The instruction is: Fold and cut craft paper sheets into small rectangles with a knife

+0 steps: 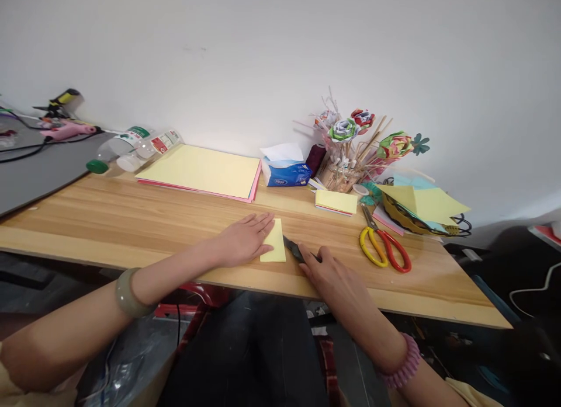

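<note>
A small yellow sheet of paper (275,243), apparently folded, lies on the wooden table near its front edge. My left hand (245,240) rests flat on its left side, fingers stretched out and pressing it down. Closed around a dark utility knife (294,250), my right hand (335,275) is just right of the paper. The knife's tip points at the paper's right edge; whether it touches or is inside the fold, I cannot tell. Scissors (385,246) with one yellow and one red handle lie to the right of my right hand.
Behind the hands are a stack of large coloured sheets (201,169), a blue tissue pack (287,174) and a pile of small paper slips (335,202). A jar (339,176) holds sticks and paper flowers. Plastic bottles (125,143) and a pink glue gun (70,130) lie left.
</note>
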`<state>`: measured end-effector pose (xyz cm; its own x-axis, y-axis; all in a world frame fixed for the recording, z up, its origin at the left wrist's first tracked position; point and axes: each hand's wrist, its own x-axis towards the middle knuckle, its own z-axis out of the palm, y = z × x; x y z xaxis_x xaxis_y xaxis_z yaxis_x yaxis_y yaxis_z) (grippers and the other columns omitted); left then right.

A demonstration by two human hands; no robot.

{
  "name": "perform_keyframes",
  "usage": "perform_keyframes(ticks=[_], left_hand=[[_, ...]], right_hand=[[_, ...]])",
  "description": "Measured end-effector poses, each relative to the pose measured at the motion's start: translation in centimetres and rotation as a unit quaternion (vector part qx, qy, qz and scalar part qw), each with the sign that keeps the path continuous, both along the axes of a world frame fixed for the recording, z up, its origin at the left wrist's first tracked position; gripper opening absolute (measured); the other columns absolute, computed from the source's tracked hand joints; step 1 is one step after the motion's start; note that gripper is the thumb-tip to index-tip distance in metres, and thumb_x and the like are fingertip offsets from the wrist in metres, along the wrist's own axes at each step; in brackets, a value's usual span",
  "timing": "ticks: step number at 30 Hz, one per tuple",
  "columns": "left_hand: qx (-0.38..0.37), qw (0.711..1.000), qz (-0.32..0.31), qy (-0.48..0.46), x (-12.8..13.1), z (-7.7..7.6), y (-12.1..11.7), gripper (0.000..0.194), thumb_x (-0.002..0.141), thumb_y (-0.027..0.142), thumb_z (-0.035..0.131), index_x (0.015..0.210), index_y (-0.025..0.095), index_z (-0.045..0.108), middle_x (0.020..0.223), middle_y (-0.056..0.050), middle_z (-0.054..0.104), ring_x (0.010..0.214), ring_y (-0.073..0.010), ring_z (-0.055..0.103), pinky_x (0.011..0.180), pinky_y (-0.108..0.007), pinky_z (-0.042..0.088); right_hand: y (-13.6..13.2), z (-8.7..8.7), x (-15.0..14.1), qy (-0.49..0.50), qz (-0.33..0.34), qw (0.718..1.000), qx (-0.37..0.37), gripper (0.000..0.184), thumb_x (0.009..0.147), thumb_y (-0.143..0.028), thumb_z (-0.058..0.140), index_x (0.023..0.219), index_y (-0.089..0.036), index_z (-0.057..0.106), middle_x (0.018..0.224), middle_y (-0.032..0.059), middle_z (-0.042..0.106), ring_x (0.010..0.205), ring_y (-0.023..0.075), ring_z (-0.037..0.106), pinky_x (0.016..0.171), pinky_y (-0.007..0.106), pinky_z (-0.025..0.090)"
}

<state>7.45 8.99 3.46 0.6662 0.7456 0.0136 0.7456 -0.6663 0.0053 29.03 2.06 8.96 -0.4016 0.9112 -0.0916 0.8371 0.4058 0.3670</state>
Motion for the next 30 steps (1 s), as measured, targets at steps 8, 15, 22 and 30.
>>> perform_keyframes(ticks=[8,15,22,30], left_hand=[[-0.004,1.000,0.000,-0.007,-0.1,-0.2,0.0,0.066,0.097,0.050,0.017,0.143,0.004,0.022,0.150,-0.016,0.018,0.140,-0.0233,0.015,0.112,-0.037,0.014],[-0.010,1.000,0.004,-0.005,-0.1,-0.1,-0.1,0.065,0.097,0.049,0.019,0.144,0.004,0.020,0.150,-0.017,0.016,0.140,-0.0242,0.014,0.112,-0.036,0.013],[-0.015,1.000,0.006,-0.001,0.0,0.2,-0.1,0.064,0.097,0.049,0.020,0.143,0.005,0.022,0.150,-0.017,0.016,0.140,-0.0234,0.014,0.112,-0.035,0.013],[-0.025,1.000,0.015,0.004,0.2,0.7,-0.2,0.063,0.097,0.047,0.023,0.143,0.005,0.024,0.150,-0.018,0.016,0.140,-0.0241,0.016,0.112,-0.036,0.014]], right_hand=[[1.2,0.0,-0.3,0.006,0.001,1.000,0.000,0.040,0.097,-0.030,0.032,0.136,-0.022,0.037,0.098,0.0087,0.057,0.079,0.0179,0.065,0.057,0.026,0.044],[1.8,0.1,-0.3,0.007,0.002,1.000,0.001,0.042,0.097,-0.031,0.032,0.138,-0.021,0.034,0.099,0.0099,0.057,0.080,0.0181,0.064,0.058,0.025,0.045],[2.5,-0.1,-0.6,-0.002,-0.006,1.000,0.005,0.042,0.097,-0.034,0.032,0.137,-0.023,0.036,0.099,0.0107,0.058,0.079,0.0196,0.065,0.055,0.026,0.045],[3.0,-0.1,-0.7,-0.006,-0.008,1.000,0.011,0.044,0.097,-0.036,0.028,0.139,-0.025,0.033,0.099,0.0108,0.058,0.079,0.0194,0.064,0.054,0.025,0.044]])
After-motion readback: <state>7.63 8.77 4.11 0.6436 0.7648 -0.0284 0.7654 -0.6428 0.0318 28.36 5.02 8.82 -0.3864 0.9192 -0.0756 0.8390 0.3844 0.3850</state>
